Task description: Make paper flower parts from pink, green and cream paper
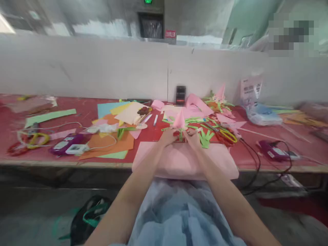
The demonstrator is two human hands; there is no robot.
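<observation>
Both my hands meet at the middle of the red table (243, 153), above a stack of pink paper (179, 162) that overhangs the front edge. My left hand (167, 137) and my right hand (192, 137) have their fingers closed around the base of a pink paper cone flower (179, 120) with green paper strips (205, 139) about it. The fingertips are blurred and partly hidden by the paper.
Coloured paper sheets (120, 116) lie at the left with pens, a purple glue gun (67, 143) and yellow scissors (38, 138). Scissors with red and yellow handles (225, 134) lie to the right, then another glue gun (273, 150) with black cables. A white partition (102, 68) stands behind.
</observation>
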